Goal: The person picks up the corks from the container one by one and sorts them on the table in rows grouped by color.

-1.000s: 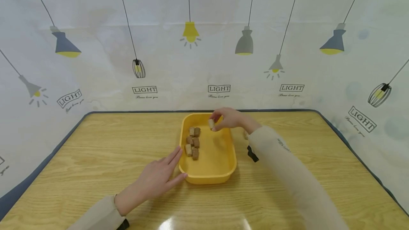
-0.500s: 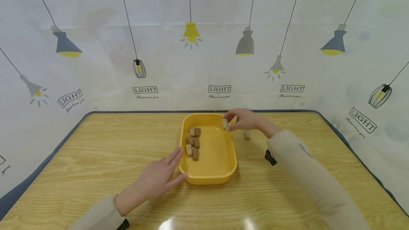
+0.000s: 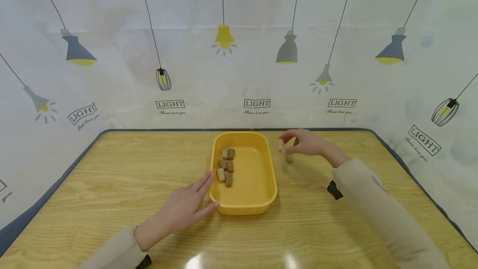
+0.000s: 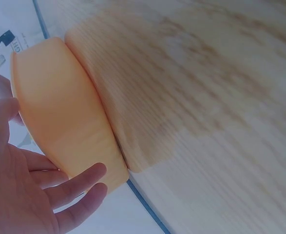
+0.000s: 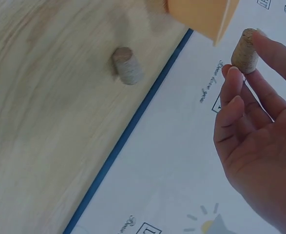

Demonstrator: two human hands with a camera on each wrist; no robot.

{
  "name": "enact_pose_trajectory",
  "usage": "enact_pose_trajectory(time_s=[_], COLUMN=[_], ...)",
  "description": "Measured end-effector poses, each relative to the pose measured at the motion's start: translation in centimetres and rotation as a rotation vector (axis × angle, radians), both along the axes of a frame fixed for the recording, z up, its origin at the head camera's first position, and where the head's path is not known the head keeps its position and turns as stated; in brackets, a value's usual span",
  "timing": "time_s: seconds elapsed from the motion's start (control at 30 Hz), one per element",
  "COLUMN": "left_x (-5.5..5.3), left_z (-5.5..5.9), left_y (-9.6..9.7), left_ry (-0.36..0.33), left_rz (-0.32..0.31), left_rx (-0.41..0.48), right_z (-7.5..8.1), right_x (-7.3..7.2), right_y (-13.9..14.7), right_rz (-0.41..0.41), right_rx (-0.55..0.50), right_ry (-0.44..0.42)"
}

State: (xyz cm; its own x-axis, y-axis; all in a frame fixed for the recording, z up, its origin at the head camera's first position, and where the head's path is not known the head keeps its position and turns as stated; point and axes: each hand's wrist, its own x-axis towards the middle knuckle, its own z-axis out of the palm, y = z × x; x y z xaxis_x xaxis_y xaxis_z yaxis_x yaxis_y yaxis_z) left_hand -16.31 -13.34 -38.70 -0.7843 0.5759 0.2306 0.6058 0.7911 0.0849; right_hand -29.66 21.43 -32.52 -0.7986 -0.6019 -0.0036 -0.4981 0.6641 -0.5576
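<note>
My right hand (image 3: 304,142) pinches a light tan cork (image 5: 246,51) between thumb and fingertips, just right of the yellow tray (image 3: 244,210) and above the table. Beneath that hand, another cork (image 5: 127,66) lies on the wood, partly hidden by the fingers in the head view. Along the tray's left side lie several corks, some light (image 3: 221,175), others darker brown (image 3: 229,179). My left hand (image 3: 184,206) rests against the tray's left wall and near corner with its fingers extended; in the left wrist view its fingers (image 4: 77,187) spread along the outer wall (image 4: 69,107).
A wooden table (image 3: 142,157) with a dark blue edge (image 3: 168,129) carries the tray. Behind it and at both sides stands a pale backdrop (image 3: 201,78) printed with hanging lamps and lettering.
My right hand has moved right, carrying the cork from over the tray across its right rim to above the table. The cork on the table came into view. My left hand has stayed put.
</note>
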Motion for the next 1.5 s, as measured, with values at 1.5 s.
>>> enact_pose_trajectory(time_s=[1.5], left_x=[0.0], left_z=[0.0], left_y=[-0.1], left_ry=[0.002], left_rz=[-0.004], left_rx=[0.008], right_z=[-6.3], right_x=[0.3], right_y=[7.3], right_rz=[-0.223], right_rx=[-0.02], right_ry=[0.03])
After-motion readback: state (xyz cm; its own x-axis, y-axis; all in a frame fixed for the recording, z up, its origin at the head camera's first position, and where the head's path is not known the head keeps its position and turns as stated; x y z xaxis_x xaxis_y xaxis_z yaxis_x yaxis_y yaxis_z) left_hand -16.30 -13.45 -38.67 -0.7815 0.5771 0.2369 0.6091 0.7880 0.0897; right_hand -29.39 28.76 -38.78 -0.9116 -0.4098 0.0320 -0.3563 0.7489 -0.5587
